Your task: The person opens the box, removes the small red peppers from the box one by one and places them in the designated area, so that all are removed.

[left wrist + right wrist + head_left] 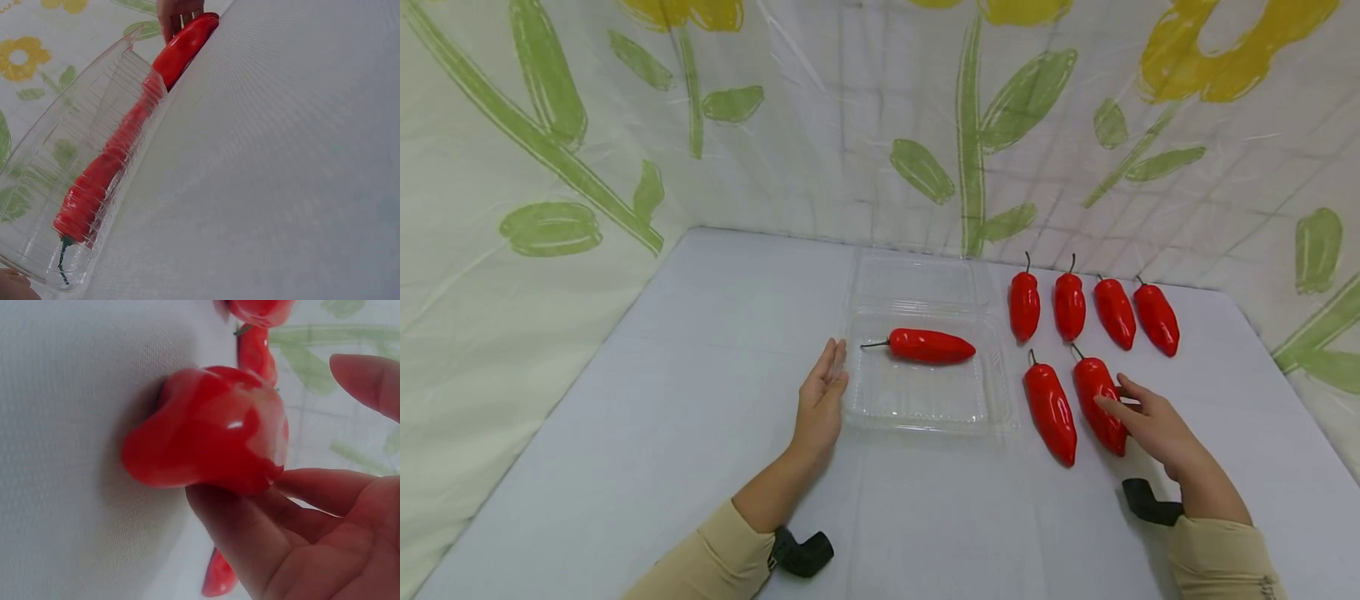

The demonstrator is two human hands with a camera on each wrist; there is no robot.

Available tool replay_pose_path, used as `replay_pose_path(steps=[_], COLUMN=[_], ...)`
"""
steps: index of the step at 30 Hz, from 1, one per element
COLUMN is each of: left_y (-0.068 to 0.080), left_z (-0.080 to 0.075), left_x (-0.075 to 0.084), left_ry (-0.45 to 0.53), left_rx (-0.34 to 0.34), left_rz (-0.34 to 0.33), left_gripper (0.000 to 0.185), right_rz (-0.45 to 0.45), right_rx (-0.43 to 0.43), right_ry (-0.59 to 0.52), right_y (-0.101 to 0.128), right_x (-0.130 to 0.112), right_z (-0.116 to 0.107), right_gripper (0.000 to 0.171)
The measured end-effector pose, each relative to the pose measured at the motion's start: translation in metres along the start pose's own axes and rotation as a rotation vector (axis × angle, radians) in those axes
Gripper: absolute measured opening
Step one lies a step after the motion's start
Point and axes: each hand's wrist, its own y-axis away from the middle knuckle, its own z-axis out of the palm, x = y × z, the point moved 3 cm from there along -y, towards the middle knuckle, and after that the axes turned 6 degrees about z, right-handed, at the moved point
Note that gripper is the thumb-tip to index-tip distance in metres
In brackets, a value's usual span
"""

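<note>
My left hand (820,408) lies along the left edge of a clear plastic clamshell box (917,427), fingers extended and touching its side. The box lid is folded back, and one red chili pepper (931,346) lies crosswise inside, stem to the left. My right hand (1161,429) is at another red pepper (1097,400) on the table. In the right wrist view, fingers (231,519) rest against that pepper's right side, while the thumb (365,378) stands apart above it. Another pepper (1050,412) lies just left of it.
Behind these, several more red peppers (1114,312) lie in a row, right of the lid (917,279). The white table (700,333) backs onto a hanging sheet (850,125) printed with green leaves and yellow flowers.
</note>
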Motion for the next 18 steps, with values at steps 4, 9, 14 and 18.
replay_pose_path(steps=[4,9,14,18], left_y=[0.0,0.0,0.0002,0.0003], left_z=[-0.0003,-0.0005,-0.0006,-0.0006], left_x=[-0.0001,0.0001,0.0,0.0001], left_ry=[-0.004,-0.003,-0.009,-0.01], left_rx=[-0.004,-0.007,-0.008,-0.006], left_rz=[-0.003,-0.006,-0.008,-0.009], left_gripper=[0.053,0.053,0.053,0.053], right_rz=[0.003,0.002,-0.014,-0.024], right_rx=[0.003,0.009,0.024,0.026], right_ry=[-0.001,-0.007,0.001,-0.003], right_y=[-0.0007,-0.0006,0.0001,0.0015], right_x=[0.0016,0.0049,0.0064,0.0046], right_z=[-0.0006,-0.0029,-0.0058,-0.0077], right_gripper=[0.091,0.089,0.086,0.085])
